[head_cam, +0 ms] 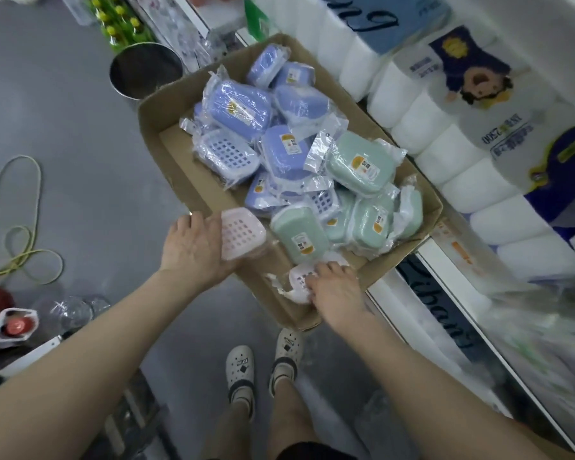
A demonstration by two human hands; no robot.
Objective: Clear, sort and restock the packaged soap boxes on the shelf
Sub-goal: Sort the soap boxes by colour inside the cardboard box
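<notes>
The cardboard box (166,134) sits left of the shelf (384,298); blue soap boxes (239,109) are heaped at its far end and green soap boxes (362,164) at the near right, seemingly grouped by colour; the left hand (196,247) cups a pink soap box (241,239) at the near left rim, fingers wrapped round it; the right hand (336,290) curls over a second pink soap box (297,283) in the near corner, probably gathering the pinks together.

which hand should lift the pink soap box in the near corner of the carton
Right. The right hand has its fingers curled over the corner pink box, while the left hand is busy holding a second pink box.
</notes>
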